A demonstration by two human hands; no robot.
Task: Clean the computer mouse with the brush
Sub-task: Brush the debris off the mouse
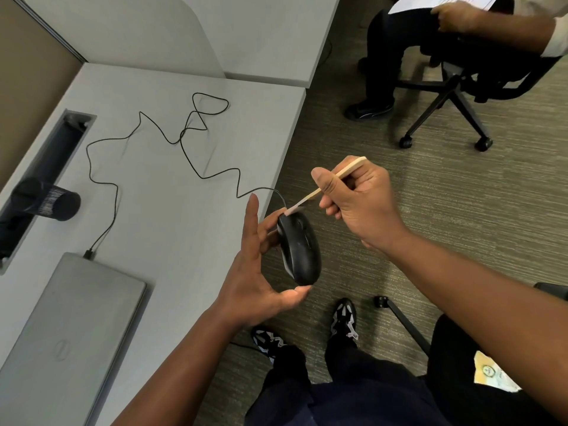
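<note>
Left hand (261, 272) pinches black mouse (299, 250) between thumb at its rear and fingers behind, index straight, held past the desk (172, 210) edge; right hand (356, 198) grips wooden brush (344, 176), bristles touching mouse's front; mesh cup (49, 202) contents unclear.

I see even, soft indoor light from overhead, with only faint shadows on the grey desk (172, 229). Focus is fairly sharp centrally; wide-angle bending curves the edges, and there is no strong glare.
</note>
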